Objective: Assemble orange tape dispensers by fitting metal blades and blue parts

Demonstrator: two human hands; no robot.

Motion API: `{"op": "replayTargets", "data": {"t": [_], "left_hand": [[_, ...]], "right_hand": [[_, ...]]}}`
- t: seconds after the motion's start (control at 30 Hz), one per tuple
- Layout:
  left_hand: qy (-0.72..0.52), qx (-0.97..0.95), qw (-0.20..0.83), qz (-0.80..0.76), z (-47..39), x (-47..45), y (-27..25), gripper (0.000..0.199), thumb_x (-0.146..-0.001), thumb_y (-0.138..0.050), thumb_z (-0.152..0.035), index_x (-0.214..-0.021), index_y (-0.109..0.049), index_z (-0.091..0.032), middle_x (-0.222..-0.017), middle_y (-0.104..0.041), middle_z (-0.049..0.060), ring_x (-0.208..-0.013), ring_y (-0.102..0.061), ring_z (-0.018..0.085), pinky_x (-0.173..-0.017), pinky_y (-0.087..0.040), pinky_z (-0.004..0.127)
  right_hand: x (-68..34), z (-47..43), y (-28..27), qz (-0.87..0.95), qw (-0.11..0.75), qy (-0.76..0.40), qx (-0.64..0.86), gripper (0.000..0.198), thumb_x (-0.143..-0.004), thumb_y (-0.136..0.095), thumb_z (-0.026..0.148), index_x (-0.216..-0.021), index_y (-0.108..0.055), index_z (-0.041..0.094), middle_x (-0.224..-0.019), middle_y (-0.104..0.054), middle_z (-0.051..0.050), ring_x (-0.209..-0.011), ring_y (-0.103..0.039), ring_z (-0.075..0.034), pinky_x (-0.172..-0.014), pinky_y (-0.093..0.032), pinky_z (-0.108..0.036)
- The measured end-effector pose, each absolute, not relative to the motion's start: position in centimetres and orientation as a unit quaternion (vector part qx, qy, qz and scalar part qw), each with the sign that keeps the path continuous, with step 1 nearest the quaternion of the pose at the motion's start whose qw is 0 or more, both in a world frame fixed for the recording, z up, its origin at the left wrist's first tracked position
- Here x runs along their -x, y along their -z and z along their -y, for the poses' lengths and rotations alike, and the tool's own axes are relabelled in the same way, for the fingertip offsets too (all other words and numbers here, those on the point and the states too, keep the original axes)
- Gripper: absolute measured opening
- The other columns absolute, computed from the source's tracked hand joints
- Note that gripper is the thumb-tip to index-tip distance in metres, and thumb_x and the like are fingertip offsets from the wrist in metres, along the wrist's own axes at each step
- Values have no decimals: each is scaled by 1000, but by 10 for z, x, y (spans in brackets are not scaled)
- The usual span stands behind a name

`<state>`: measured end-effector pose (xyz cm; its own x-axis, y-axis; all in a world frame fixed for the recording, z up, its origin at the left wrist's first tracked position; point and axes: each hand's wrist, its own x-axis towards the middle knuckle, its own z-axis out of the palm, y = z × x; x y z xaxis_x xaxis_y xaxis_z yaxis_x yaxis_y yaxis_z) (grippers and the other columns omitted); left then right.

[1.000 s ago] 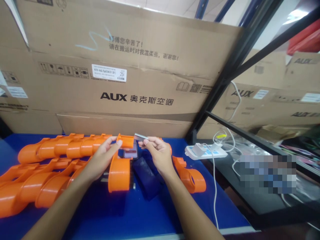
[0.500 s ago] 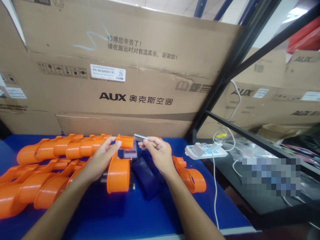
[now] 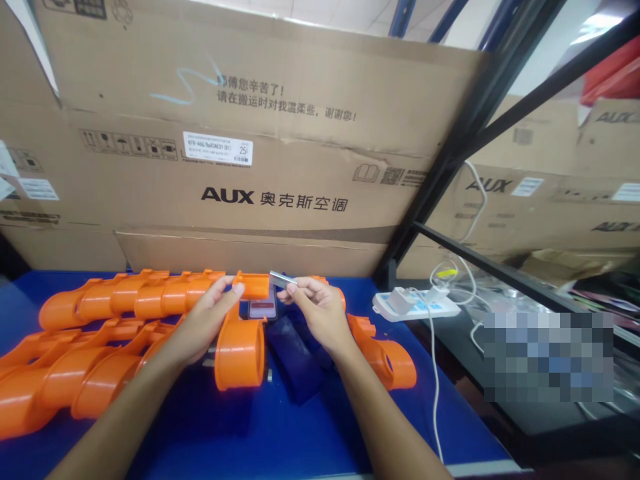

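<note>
My left hand (image 3: 210, 320) is closed on an orange plastic part (image 3: 240, 357), which has a wide ring below and a narrow block at the top. Between the fingertips of my right hand (image 3: 323, 310), a small flat silver metal piece (image 3: 283, 279) is pinched. Its far end lies close to the right end of the orange block; whether the two touch, I cannot tell. Behind and below the hands lies a phone (image 3: 269, 311) with its screen lit. Under my right hand is a dark blue folded item (image 3: 295, 360), perhaps cloth.
Rows of similar orange parts (image 3: 150, 300) line the left of the blue table (image 3: 280, 440). More orange parts (image 3: 395, 363) lie right of my right forearm. A white power strip (image 3: 417, 305) with a trailing cable sits by the black rack post (image 3: 425, 193). Large cardboard (image 3: 290, 160) stands behind.
The metal piece has tilted slightly in my right fingers, its end still near the orange block. The whole view has shifted a little; the left hand keeps its hold.
</note>
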<state>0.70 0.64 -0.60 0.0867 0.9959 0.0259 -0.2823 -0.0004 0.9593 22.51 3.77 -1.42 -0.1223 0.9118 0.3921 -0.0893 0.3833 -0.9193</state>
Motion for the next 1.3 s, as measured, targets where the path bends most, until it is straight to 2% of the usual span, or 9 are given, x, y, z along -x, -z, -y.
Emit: {"op": "replayTargets", "data": {"t": [0.13, 0.3, 0.43, 0.53, 0.63, 1.0, 1.1, 1.2, 1.3], "left_hand": [[-512, -507, 582, -377, -5, -6, 3, 49, -90, -70, -49, -131, -61, -24, -107, -78, 8, -87, -74, 23, -80, -56, 32], [-483, -550, 574, -367, -7, -8, 5, 45, -92, -66, -49, -131, -62, -24, -108, -78, 7, -93, -74, 25, -82, -56, 35], [-481, -552, 576, -364, -7, -13, 9, 49, -92, -67, -49, -133, -62, -23, -112, -78, 9, -99, -74, 28, -89, -55, 38], [-503, -528, 584, -356, -8, -15, 10, 52, -92, -67, -49, -135, -60, -22, -115, -77, 11, -102, -73, 29, -88, -56, 39], [-526, -501, 590, -353, -9, -14, 10, 53, -91, -68, -49, -136, -60, -22, -113, -77, 12, -102, -74, 29, -86, -57, 40], [-505, -561, 552, -354, -11, -13, 9, 46, -92, -66, -47, -130, -69, -22, -117, -77, 10, -111, -70, 30, -93, -55, 41], [-503, -580, 522, -370, -11, -13, 8, 43, -91, -67, -47, -125, -73, -22, -115, -78, 9, -112, -69, 30, -95, -53, 39], [-511, -556, 535, -379, -8, -11, 3, 40, -90, -69, -46, -121, -74, -22, -105, -79, 8, -93, -73, 25, -83, -56, 34], [-555, -478, 555, -394, -7, -7, -3, 35, -86, -73, -47, -107, -75, -19, -78, -76, 4, -61, -67, 18, -62, -54, 28]], "right_hand": [[-236, -36, 10, 667, 529, -378, 363, 20, -93, -68, 39, -88, -71, 20, -79, -77, -4, -77, -73, -19, -77, -57, -32], [-234, -34, 12, 702, 495, -362, 363, 21, -96, -64, 39, -90, -69, 20, -80, -76, -3, -77, -73, -19, -77, -57, -31], [-217, -35, 22, 674, 528, -374, 356, 22, -95, -64, 41, -92, -70, 20, -85, -76, -4, -79, -73, -19, -75, -58, -31], [-209, -34, 26, 629, 590, -352, 364, 25, -92, -69, 39, -108, -71, 20, -98, -78, -6, -89, -74, -21, -83, -60, -35], [-210, -32, 23, 606, 623, -325, 373, 25, -92, -68, 39, -108, -75, 21, -104, -78, -8, -95, -74, -23, -87, -60, -38], [-210, -26, 20, 675, 593, -266, 350, 16, -96, -65, 32, -97, -77, 22, -104, -76, -8, -99, -71, -22, -90, -57, -38], [-207, -22, 18, 697, 580, -242, 344, 15, -96, -64, 29, -100, -77, 23, -107, -72, -7, -99, -69, -21, -90, -56, -36], [-209, -22, 15, 716, 560, -227, 349, 18, -98, -61, 29, -106, -76, 24, -110, -72, -7, -102, -68, -21, -92, -54, -36], [-213, -25, 15, 743, 518, -218, 364, 22, -100, -58, 29, -117, -72, 25, -113, -72, -6, -100, -67, -21, -89, -53, -36]]}}
